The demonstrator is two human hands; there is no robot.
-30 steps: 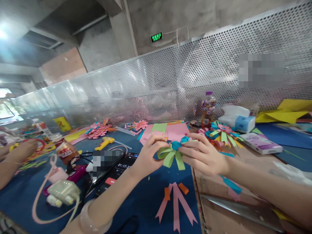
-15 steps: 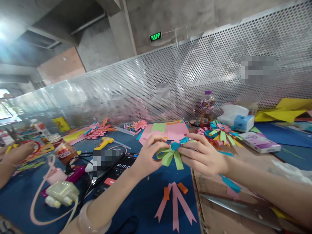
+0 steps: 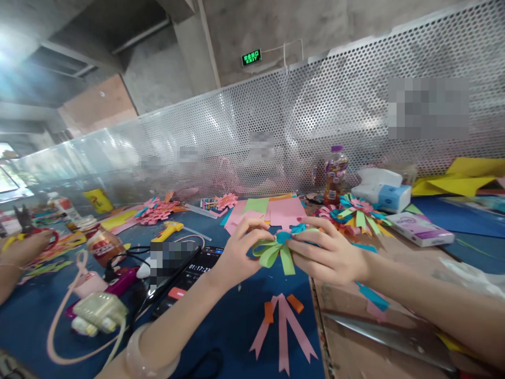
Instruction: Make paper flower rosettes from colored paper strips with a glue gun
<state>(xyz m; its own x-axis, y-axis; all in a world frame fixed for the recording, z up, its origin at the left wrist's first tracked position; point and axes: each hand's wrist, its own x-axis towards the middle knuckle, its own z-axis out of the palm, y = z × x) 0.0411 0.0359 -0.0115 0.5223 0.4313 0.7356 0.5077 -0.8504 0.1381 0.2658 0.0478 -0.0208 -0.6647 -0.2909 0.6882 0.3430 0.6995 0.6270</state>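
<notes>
Both my hands hold one paper flower (image 3: pixel 277 249) made of green looped strips with a blue centre, a little above the blue table mat (image 3: pixel 221 326). My left hand (image 3: pixel 241 252) pinches its left side with thumb and fingers. My right hand (image 3: pixel 329 251) grips the right side, fingers spread over the blue part. Below them on the mat lies a pink and orange strip piece (image 3: pixel 282 329).
A phone with a running timer (image 3: pixel 188 278), a drinks can (image 3: pixel 102 244), a yellow cutter (image 3: pixel 168 230), coloured paper sheets (image 3: pixel 272 210), finished flowers (image 3: pixel 353 211), a bottle (image 3: pixel 334 175), tissue packs (image 3: pixel 382 193) and a ruler (image 3: pixel 386 331) surround me. Another person's hand (image 3: pixel 21 250) works at far left.
My hands and the flower have stayed nearly in place, the green loops turning slightly. The other person's hand at far left has drawn back a little.
</notes>
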